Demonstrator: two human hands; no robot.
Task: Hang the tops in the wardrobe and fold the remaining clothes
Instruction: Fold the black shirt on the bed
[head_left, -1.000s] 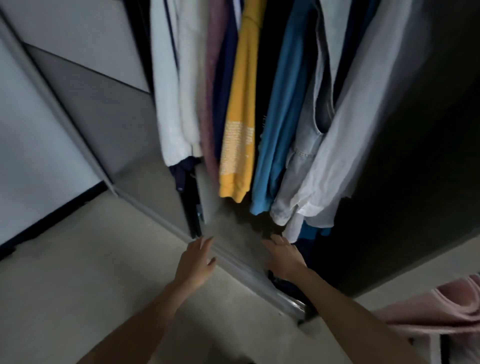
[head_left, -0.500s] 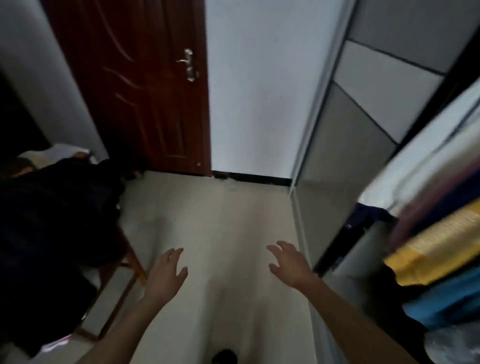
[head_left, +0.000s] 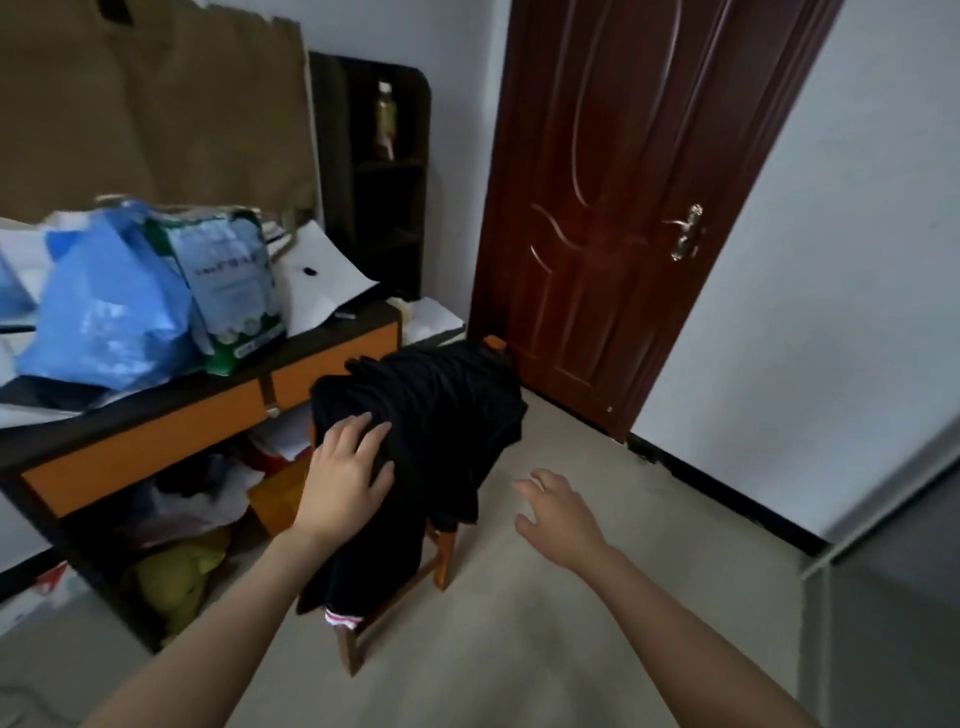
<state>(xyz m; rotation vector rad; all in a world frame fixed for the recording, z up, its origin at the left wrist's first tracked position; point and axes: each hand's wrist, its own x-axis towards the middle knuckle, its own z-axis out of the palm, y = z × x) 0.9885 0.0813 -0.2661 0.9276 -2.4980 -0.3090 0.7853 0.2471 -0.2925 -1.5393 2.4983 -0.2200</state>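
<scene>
The left forearm (head_left: 208, 639) and the right forearm (head_left: 691, 623) are stretched forward, bare. The left hand (head_left: 345, 480) is held palm down, fingers straight and slightly spread. The right hand (head_left: 560, 514) is kept apart from it, palm down, fingers loosely bent and relaxed.

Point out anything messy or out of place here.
Dark clothes are heaped unfolded over the wooden chair, trailing unevenly down its near side. The left hand rests on them; the right hand hovers empty beside.
</scene>
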